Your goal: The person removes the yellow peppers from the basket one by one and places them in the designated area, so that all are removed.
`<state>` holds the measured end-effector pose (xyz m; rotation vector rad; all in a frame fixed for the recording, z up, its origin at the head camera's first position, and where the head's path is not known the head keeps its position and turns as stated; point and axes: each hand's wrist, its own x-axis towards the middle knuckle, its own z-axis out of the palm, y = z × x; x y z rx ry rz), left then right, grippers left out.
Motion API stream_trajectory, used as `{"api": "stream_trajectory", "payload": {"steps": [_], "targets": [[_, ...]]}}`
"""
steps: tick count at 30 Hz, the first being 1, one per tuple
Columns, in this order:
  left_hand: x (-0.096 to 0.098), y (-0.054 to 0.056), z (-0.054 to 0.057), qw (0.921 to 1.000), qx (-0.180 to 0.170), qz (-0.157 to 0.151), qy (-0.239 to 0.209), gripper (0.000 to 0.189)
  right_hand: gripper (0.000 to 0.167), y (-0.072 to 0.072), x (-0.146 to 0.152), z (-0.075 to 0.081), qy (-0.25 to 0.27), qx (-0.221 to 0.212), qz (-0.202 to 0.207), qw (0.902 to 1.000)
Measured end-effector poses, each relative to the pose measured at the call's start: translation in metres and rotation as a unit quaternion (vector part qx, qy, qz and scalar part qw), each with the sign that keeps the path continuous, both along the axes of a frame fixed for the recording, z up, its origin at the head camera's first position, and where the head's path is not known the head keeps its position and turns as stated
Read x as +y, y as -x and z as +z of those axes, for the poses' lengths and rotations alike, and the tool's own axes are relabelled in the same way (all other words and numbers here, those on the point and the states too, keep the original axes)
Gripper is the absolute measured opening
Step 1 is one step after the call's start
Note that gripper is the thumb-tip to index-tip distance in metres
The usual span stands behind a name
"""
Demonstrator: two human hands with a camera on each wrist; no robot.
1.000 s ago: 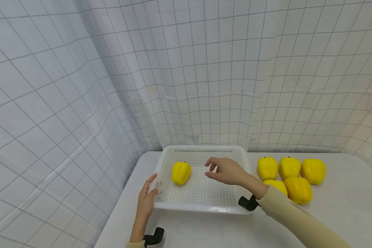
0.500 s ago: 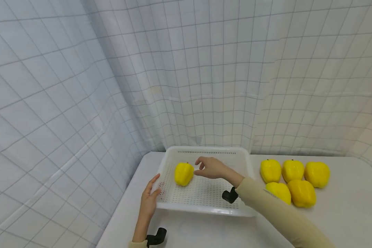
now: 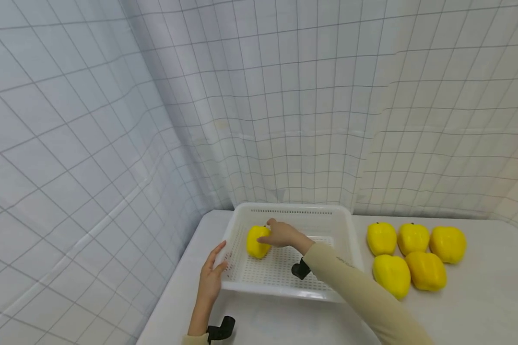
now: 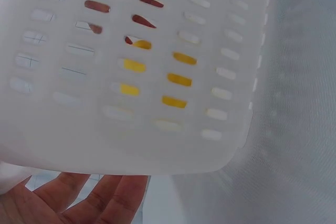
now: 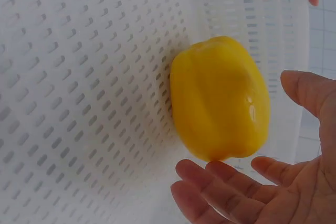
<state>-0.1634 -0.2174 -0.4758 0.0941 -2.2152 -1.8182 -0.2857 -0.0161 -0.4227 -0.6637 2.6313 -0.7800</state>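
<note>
A yellow bell pepper (image 3: 256, 242) lies inside a white perforated basket (image 3: 285, 293), near its left wall. My right hand (image 3: 282, 235) reaches over the basket with thumb and fingers spread on either side of this pepper. In the right wrist view, a gap shows between the thumb (image 5: 304, 90) and the bell pepper (image 5: 220, 98), while the fingertips are right at its lower end. My left hand (image 3: 210, 280) holds the basket's left rim. The left wrist view shows the outer wall (image 4: 131, 140) close up, fingers (image 4: 100, 198) at its rim.
Several more yellow bell peppers (image 3: 392, 275) sit in two rows on the white table (image 3: 479, 297), right of the basket. A white gridded curtain (image 3: 293, 120) hangs behind and to the left. A dark wrist-worn camera (image 3: 301, 269) hangs over the basket.
My right hand has moved left and down to the bell pepper in the basket. My left hand has stayed at the rim. The whole head view has shifted slightly.
</note>
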Motion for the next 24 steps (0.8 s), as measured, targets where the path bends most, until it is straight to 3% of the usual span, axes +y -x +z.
{"api": "stream_trajectory", "payload": {"steps": [8,16,24], "targets": [[0.001,-0.001,0.001,0.9999,0.006,0.006,0.009,0.050,0.076,0.003,-0.014,-0.013,0.002,-0.019,-0.042,0.9989],[0.003,-0.001,0.003,0.9999,0.005,0.004,0.009,0.050,0.079,0.008,-0.009,-0.023,0.007,-0.052,-0.053,0.9972],[0.001,-0.001,0.001,1.0000,0.005,0.002,0.007,0.050,0.083,0.008,-0.009,-0.030,0.044,-0.073,-0.054,0.9949]]}}
